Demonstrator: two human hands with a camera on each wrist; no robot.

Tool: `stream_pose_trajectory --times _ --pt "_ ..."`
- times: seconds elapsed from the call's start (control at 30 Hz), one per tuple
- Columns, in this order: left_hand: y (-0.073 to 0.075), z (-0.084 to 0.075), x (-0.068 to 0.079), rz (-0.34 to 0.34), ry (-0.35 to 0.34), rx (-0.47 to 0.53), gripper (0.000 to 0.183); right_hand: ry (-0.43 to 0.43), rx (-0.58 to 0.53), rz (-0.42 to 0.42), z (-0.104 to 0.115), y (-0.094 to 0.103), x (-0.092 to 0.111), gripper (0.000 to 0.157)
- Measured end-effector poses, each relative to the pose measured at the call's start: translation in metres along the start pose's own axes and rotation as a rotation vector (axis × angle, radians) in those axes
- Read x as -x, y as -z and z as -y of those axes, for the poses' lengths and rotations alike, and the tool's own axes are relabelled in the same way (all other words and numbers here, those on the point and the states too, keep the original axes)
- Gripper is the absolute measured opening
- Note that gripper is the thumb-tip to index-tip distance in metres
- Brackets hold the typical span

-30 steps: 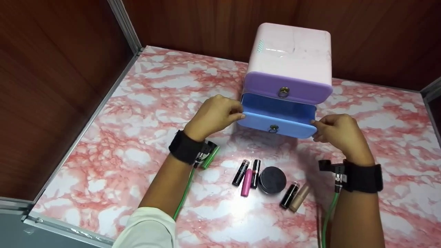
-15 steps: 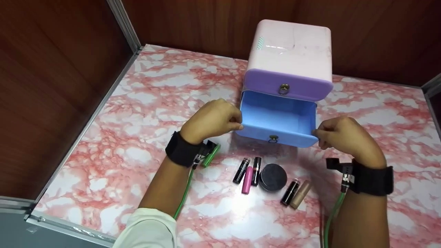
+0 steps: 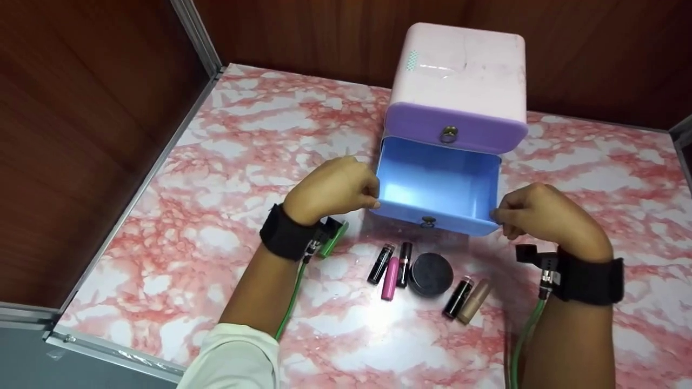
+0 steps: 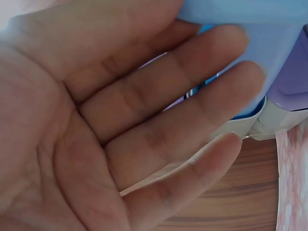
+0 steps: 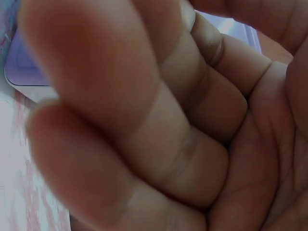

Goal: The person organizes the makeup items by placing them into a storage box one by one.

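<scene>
A blue drawer (image 3: pixel 459 224) stands pulled out from the lower part of a small pink cabinet (image 3: pixel 465 70), its inside bare. My left hand (image 3: pixel 338 186) pinches the drawer's front left corner between thumb and fingers. At the opposite front corner, my right hand (image 3: pixel 546 216) grips the edge with thumb and curled fingers. In the left wrist view the blue drawer front (image 4: pixel 245 10) meets the thumb side, while the other fingers (image 4: pixel 183 106) stretch out beneath it. The right wrist view is mostly filled by bent fingers (image 5: pixel 125 96).
Before the drawer lie black lipstick tubes (image 3: pixel 381 263), a pink tube (image 3: pixel 390 278), a round black jar (image 3: pixel 431 274) and a tan tube (image 3: pixel 474 302). A green tube (image 3: pixel 334 239) lies by the left wrist. The purple upper drawer (image 3: pixel 416 124) is closed. Wooden panels (image 3: pixel 303 38) stand behind.
Both hands have drawn the blue drawer toward the person, so more of its inside shows. The movement is small in the last half second. The cosmetics stay in place.
</scene>
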State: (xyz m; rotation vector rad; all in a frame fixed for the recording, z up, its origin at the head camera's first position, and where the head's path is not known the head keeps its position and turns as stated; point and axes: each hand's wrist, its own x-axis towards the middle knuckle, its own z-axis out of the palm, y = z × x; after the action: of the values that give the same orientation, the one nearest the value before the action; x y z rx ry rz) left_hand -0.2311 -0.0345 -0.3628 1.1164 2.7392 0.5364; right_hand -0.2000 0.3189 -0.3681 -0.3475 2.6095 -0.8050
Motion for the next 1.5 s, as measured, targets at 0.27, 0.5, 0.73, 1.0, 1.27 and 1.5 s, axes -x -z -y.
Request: stream_pose_trajectory --times 0.27,0.5,0.73,1.0,1.27,1.5 --pt "0.000 0.001 -0.001 0.024 0.039 0.019 0.011 -0.004 0.012 0.007 0.000 0.002 -0.002 0.033" --pt "0.004 0.005 0.000 0.030 0.034 0.081 0.011 0.004 0.007 0.001 -0.004 0.005 -0.001 0.036" --pt "0.017 0.017 0.011 -0.104 0.042 0.094 0.009 -0.023 -0.045 -0.293 -0.021 0.010 -0.008 0.041" --pt "0.024 0.022 0.016 -0.162 0.088 0.119 0.014 0.198 -0.570 -1.072 -0.045 -0.015 -0.057 0.018" --pt "0.022 0.020 0.017 -0.176 0.098 0.109 0.014 0.193 -1.265 -0.971 -0.070 -0.052 -0.088 0.028" --pt "0.022 0.022 0.019 -0.200 0.084 0.108 0.013 0.124 -1.304 -0.898 -0.084 -0.068 -0.099 0.036"
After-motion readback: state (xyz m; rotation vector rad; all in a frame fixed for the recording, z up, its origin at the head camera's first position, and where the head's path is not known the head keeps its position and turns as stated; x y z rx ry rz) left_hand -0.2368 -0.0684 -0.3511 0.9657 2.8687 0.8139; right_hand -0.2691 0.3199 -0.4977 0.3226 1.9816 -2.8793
